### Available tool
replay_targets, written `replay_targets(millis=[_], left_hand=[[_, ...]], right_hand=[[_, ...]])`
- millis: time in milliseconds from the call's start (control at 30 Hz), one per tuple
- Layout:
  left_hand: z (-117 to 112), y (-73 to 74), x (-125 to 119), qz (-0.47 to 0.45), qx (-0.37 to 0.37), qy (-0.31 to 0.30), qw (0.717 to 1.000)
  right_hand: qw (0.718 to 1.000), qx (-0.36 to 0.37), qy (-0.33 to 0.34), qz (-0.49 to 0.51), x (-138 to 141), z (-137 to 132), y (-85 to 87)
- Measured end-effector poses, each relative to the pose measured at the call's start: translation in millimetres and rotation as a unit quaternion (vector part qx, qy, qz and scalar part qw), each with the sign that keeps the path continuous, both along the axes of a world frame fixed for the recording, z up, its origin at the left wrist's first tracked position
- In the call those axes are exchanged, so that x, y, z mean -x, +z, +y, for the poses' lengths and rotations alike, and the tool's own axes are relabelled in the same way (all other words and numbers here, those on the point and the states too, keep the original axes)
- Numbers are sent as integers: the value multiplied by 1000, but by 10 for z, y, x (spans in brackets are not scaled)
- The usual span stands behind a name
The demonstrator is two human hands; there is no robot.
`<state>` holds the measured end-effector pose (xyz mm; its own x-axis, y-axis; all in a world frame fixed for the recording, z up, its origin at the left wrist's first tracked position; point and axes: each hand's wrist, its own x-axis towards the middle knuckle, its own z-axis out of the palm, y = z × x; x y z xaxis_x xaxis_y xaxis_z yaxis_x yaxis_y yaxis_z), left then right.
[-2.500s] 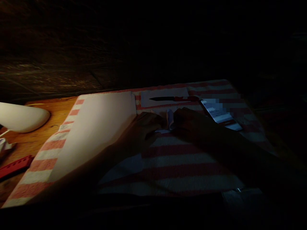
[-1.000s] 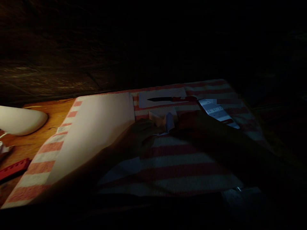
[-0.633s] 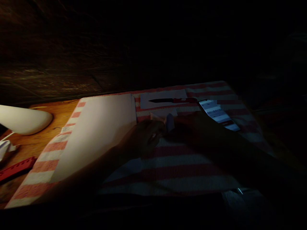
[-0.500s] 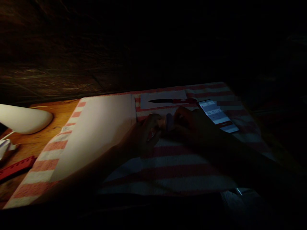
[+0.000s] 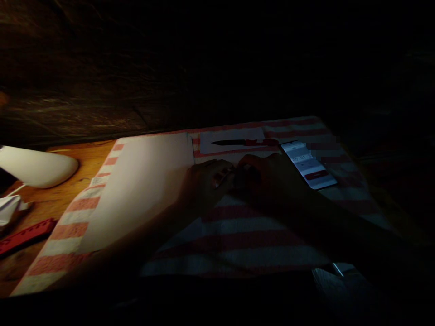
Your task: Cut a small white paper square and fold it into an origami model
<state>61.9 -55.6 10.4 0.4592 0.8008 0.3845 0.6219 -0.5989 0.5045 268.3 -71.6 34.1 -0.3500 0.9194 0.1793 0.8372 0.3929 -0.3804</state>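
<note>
Could make out little in the gloom: lost the upper part of the view to near-black, save for a dim wall (image 5: 112,123) at the left. Found both forearms (image 5: 149,237) sunk in shadow, slanting in from the lower corners. Saw the left hand (image 5: 209,183) and the right hand (image 5: 263,174) brought close together, knuckles up, fingers curled inward. Took both as probably pinching a small folded paper, but could not tell the grip for certain, with bent fingers and darkness covering it. Placed that paper between the hands, over the striped cloth (image 5: 244,239) on the worktop (image 5: 57,199). Saw a large white sheet (image 5: 146,176) crossed by the left forearm, and another paper (image 5: 186,233) mostly hidden beneath. Noted a knife (image 5: 256,142) just beyond the hands, blade upon a paper strip (image 5: 220,136), and a lit phone (image 5: 307,167) near the right hand, digits blurred. Saw a red object (image 5: 29,235) cut off by the left edge.
</note>
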Motion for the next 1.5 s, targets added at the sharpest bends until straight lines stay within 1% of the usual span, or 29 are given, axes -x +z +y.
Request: replay_targets(millis=[67, 133, 267, 400, 467, 533, 667, 767, 833, 933, 1000, 1067, 1200, 1300, 1400, 1500], left_hand=[[14, -9, 16, -23, 25, 7, 999], [20, 8, 26, -28, 47, 8, 998], [26, 121, -3, 13, 70, 4, 997], [45, 225, -70, 41, 85, -1, 996], [51, 244, -94, 45, 89, 6, 995], [46, 243, -101, 43, 88, 10, 995], [14, 201, -40, 43, 70, -10, 997], [-19, 141, 69, 53, 43, -49, 996], [-39, 90, 145, 64, 25, -83, 994], [-59, 23, 213, 76, -2, -101, 992], [-59, 1, 210, 74, -26, -110, 991], [-44, 3, 175, 66, -42, -116, 990], [5, 50, 91, 46, -23, -102, 993], [22, 64, 79, 66, -16, -117, 991], [20, 42, 113, 102, -28, -126, 986], [25, 10, 152, 106, -35, -135, 985]], right_hand=[[1000, 7, -11, 5, 13, -11, 11], [1000, 10, -20, 9, 29, -18, 21], [999, 23, -46, -4, 62, -28, 15], [998, -9, -65, -23, 88, -7, -51], [996, -25, -83, -36, 101, 21, -92], [995, -32, -86, -47, 109, 48, -121], [999, -27, -30, -30, 83, 55, -109], [999, -13, 26, -14, 25, 26, -59], [997, -3, 71, -10, -24, 12, -33], [991, 5, 130, 9, -93, 16, -35], [988, -1, 152, 23, -121, 26, -57], [989, -6, 145, 28, -124, 32, -79], [997, -3, 69, 21, -55, 23, -102], [999, -13, 36, 19, 13, 14, -126], [999, -21, 30, 25, 37, 17, -152], [998, -16, 47, 35, 15, 33, -158]])
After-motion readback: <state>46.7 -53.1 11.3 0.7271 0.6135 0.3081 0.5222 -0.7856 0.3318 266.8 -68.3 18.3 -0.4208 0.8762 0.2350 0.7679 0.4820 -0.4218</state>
